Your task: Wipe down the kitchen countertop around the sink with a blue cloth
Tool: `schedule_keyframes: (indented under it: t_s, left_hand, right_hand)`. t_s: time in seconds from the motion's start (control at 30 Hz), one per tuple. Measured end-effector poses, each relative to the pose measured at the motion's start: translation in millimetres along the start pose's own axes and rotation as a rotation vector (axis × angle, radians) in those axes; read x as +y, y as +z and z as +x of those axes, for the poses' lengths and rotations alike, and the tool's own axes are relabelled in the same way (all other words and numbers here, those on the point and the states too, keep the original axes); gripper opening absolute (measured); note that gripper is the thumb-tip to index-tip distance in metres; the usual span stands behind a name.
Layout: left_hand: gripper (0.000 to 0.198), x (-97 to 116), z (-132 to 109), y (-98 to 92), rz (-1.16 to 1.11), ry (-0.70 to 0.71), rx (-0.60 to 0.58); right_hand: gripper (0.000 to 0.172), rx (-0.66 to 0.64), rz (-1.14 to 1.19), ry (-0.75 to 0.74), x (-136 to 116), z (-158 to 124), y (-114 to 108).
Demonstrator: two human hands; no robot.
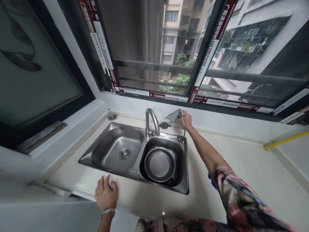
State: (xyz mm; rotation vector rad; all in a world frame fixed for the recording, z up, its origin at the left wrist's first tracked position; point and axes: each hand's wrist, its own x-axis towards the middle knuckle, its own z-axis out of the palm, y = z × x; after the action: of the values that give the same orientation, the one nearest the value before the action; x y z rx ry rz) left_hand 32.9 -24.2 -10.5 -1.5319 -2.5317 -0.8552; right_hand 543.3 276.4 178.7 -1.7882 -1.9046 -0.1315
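Note:
My right hand (186, 120) reaches to the far edge of the counter and grips a grey cloth (174, 115), held against the white ledge below the window, just right of the curved steel faucet (151, 121). My left hand (106, 192) lies flat with fingers spread on the pale countertop (241, 167), at its near edge in front of the double steel sink (106, 141). The sink's left basin shows a drain (125, 153). The right basin holds a round metal strainer bowl (159, 164).
A wide window (154, 48) with taped frames sits behind the sink, with buildings outside. A round metal cap (112, 116) rests on the counter at the back left. A yellow bar (285, 140) crosses at the far right. A dark frosted panel (31, 71) stands on the left.

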Motion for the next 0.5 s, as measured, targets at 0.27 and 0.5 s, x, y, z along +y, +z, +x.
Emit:
schedule_keyframes:
  t_s: [0.27,0.5]
  left_hand:
    - [0.053,-3.8,0.1,1.2,-0.032,0.022,0.004]
    - [0.055,-3.4,-0.6,1.1,-0.031,0.042,0.028]
  right_hand:
    - [0.051,-0.177,-0.086,-0.237,-17.2,-28.7,21.3]
    - [0.057,-0.294,-0.155,-0.454,-1.0,-58.1,27.4]
